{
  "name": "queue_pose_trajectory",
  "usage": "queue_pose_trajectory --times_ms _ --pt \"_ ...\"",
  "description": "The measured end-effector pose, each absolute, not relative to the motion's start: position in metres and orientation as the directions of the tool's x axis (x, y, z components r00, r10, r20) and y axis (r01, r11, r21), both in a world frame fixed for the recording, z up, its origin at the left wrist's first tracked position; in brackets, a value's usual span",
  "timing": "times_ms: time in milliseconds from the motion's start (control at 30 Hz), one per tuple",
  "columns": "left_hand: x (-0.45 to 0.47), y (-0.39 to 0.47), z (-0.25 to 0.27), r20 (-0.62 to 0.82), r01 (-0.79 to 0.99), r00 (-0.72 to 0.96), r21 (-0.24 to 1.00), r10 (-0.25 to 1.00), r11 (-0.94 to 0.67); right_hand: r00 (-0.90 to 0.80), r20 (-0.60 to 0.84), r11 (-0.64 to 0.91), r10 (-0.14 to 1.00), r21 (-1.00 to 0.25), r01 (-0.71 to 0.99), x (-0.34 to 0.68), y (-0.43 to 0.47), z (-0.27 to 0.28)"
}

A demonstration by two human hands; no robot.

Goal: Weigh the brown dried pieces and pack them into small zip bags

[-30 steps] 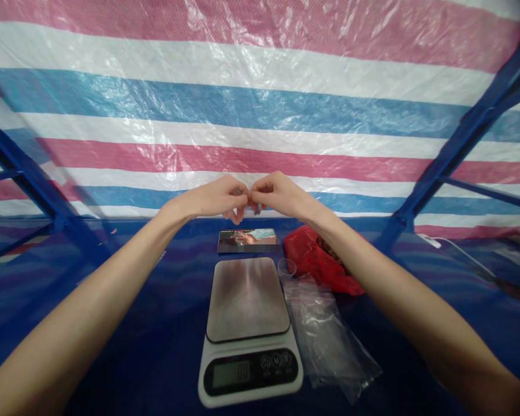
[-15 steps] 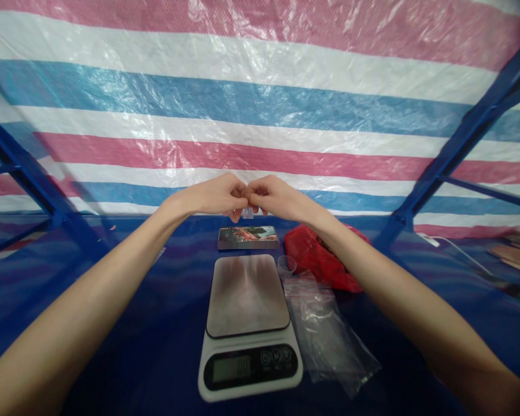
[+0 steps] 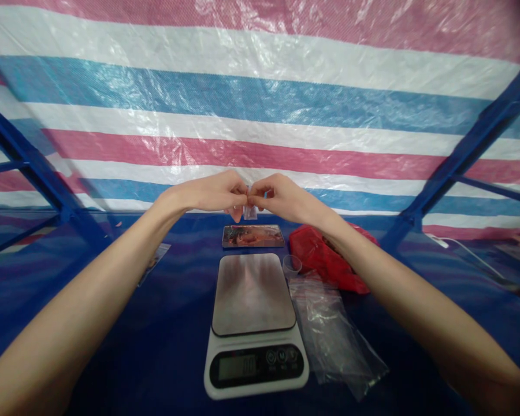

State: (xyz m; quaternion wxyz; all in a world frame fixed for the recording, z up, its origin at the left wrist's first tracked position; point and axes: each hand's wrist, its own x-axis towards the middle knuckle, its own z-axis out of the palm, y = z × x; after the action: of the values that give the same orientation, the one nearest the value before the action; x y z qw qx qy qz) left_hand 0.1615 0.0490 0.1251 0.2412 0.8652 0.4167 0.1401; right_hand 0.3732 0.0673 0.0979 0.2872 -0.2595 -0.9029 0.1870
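Observation:
Both hands meet above the far side of the blue surface. My left hand (image 3: 226, 192) is closed, pinching the top of a small clear plastic bag (image 3: 250, 212) between thumb and fingers. My right hand (image 3: 278, 196) grips the same bag from the other side, its fingertips almost against the left ones. The bag's lower part hangs below the fingers, and its contents are too small to make out. Beneath the hands lies a phone-like screen (image 3: 253, 236) showing a picture. Nearer to me stands a kitchen scale (image 3: 254, 294) with a bare metal plate; its display seems to read zero.
Right of the scale are a small clear round cup (image 3: 292, 265), flat clear zip bags (image 3: 333, 329) and a red bag (image 3: 316, 257) partly behind my right forearm. A small packet (image 3: 158, 260) lies by my left forearm. Striped sheeting (image 3: 260, 133) and blue frame bars (image 3: 455, 150) stand behind.
My fingertips have parted slightly, and more of the small bag shows between them. The view has shifted a little, so the scale and other items appear farther right; the packet at left shows more.

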Motion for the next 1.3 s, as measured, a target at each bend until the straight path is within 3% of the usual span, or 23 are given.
queue_pose_trajectory --times_ms 233,533,700,867,933,1000,1100,1200,1300 --pt "0.165 0.046 0.127 0.049 0.645 0.623 0.532 0.78 -0.548 -0.684 0.415 0.773 0.6 -0.521 0.362 0.372 0.064 0.099" --pt "0.172 0.037 0.131 0.125 0.776 0.418 0.465 0.9 -0.425 -0.495 0.481 0.686 0.724 -0.427 0.589 0.371 0.065 0.1" --pt "0.174 0.038 0.126 0.138 0.803 0.393 0.431 0.909 -0.412 -0.421 0.494 0.622 0.761 -0.37 0.69 0.369 0.064 0.098" --pt "0.178 0.038 0.123 0.245 0.831 0.379 0.333 0.892 -0.445 -0.394 0.49 0.6 0.777 -0.389 0.699 0.37 0.07 0.095" --pt "0.178 0.036 0.126 0.268 0.814 0.377 0.36 0.887 -0.455 -0.413 0.453 0.608 0.79 -0.498 0.618 0.373 0.075 0.095" --pt "0.176 0.034 0.132 0.263 0.775 0.381 0.431 0.886 -0.461 -0.419 0.359 0.533 0.834 -0.72 0.445 0.375 0.08 0.093" --pt "0.171 0.03 0.14 0.27 0.702 0.386 0.535 0.882 -0.47 -0.503 0.116 0.186 0.856 -0.978 0.091 0.375 0.084 0.089" --pt "0.166 0.028 0.144 0.288 0.635 0.376 0.612 0.881 -0.471 -0.7 -0.033 -0.13 0.713 -0.988 -0.086 0.368 0.081 0.085" --pt "0.164 0.025 0.147 0.282 0.596 0.361 0.663 0.889 -0.453 -0.723 -0.019 -0.226 0.69 -0.955 -0.191 0.358 0.074 0.084"
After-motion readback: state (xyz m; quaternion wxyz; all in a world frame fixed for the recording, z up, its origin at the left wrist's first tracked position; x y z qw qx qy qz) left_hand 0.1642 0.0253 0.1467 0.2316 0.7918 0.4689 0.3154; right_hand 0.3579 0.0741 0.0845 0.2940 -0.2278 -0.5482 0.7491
